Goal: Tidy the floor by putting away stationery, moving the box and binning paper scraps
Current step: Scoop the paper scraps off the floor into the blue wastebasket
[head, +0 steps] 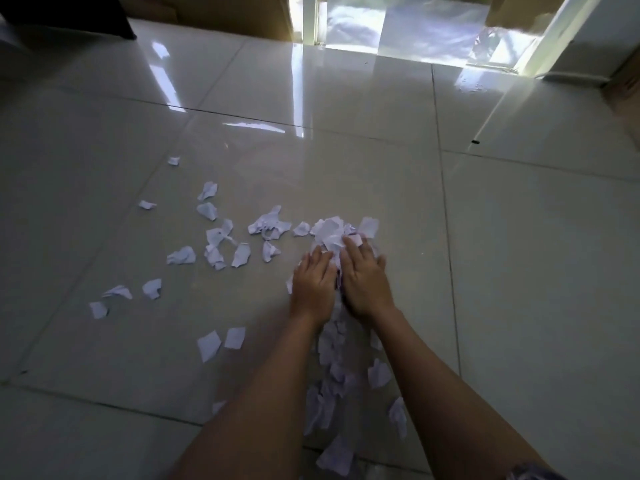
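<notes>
**Both hands flat on the scrap heap**

One heap of paper scraps (330,232) lies mid-floor (519,237). The left hand (312,284) and right hand (365,277) lie side by side, fingers straight and close together, pressing on the heap's near side. About sixteen loose scraps (214,244) are scattered to its left, and a trail runs between the forearms. One small dark object (475,142) lies far right, well apart. Open tile lies right of the heap. A doorway (398,26) is at the far edge.

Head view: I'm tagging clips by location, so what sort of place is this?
Probably an indoor room, perhaps a home: glossy floor tiles, a sunlit doorway, and torn paper scraps strewn about.
</notes>
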The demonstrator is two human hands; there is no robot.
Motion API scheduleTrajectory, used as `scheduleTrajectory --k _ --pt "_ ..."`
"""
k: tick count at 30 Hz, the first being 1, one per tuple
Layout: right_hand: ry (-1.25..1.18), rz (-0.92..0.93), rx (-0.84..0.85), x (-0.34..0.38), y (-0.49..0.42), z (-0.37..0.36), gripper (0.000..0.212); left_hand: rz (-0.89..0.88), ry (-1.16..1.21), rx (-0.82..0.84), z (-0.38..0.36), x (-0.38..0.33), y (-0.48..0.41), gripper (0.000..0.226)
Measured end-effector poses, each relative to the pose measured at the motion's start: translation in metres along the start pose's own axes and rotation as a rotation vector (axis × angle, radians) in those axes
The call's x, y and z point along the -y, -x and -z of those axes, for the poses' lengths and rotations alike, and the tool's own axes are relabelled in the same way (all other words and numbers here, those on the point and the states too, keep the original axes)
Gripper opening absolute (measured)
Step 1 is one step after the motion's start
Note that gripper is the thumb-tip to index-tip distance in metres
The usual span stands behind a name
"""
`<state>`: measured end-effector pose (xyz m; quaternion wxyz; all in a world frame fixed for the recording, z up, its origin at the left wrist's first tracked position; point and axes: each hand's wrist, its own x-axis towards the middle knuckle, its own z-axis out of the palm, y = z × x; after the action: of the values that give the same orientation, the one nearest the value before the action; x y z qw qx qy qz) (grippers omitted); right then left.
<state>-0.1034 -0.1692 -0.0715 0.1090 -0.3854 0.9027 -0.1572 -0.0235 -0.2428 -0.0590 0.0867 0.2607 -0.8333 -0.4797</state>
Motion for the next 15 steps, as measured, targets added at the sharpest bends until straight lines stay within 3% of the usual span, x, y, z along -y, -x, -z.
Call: scheduleTrajectory --k 2,6,9,15 --pt "-0.186 -0.052 -0.060 0.011 0.011 -0.005 0.069 0.143 0.273 -0.189 0.000 -0.017 0.011 0.038" --pt "-0.562 -0.264 -0.139 0.034 0.041 -0.003 0.052 0.313 0.555 -0.254 -0.011 -0.025 0.030 0.038" --pt "-0.776 -0.387 -0.255 0.045 0.057 -0.002 0.035 0.339 0.793 -0.241 -0.013 -0.038 0.041 0.034" --pt "-1.248 -0.531 -0.271 0.050 0.072 0.006 0.032 0.511 1.311 -0.135 -0.010 -0.052 0.059 0.039"
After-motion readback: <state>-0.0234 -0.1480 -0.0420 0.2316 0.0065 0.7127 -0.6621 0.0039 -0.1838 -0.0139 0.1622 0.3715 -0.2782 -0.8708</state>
